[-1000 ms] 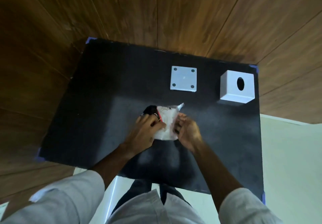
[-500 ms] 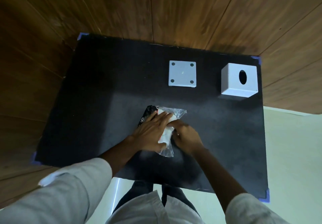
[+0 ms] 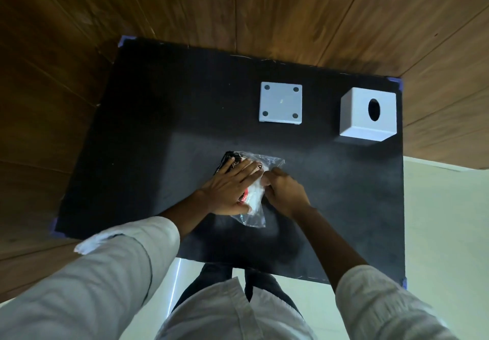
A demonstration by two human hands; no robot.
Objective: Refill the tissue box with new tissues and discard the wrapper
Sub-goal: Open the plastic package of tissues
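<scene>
Tissue pack (image 3: 252, 194) mid-mat (image 3: 158, 128), under both hands; edges well apart.

A black mat (image 3: 158, 128) (blue tape (image 3: 123, 40) at its corners) lies on wooden boards (image 3: 291, 9).

One white cube-shaped tissue box cover (image 3: 368, 114) with a single dark oval opening in its top stands on the mat. One flat white square base plate (image 3: 280, 102) lies beside it, carrying four small round dark pads, one at each corner. One clear crinkled plastic pack of white tissues (image 3: 254, 194), printed with black and red at its left end, lies on the mat. One black rectangular mat (image 3: 148, 133) covers the table, with blue tape showing at four of its corners. Two bare hands are in view, one left hand (image 3: 229, 189) and one right hand (image 3: 286, 191), each coming out of one pale rolled sleeve, two sleeves in all.
</scene>
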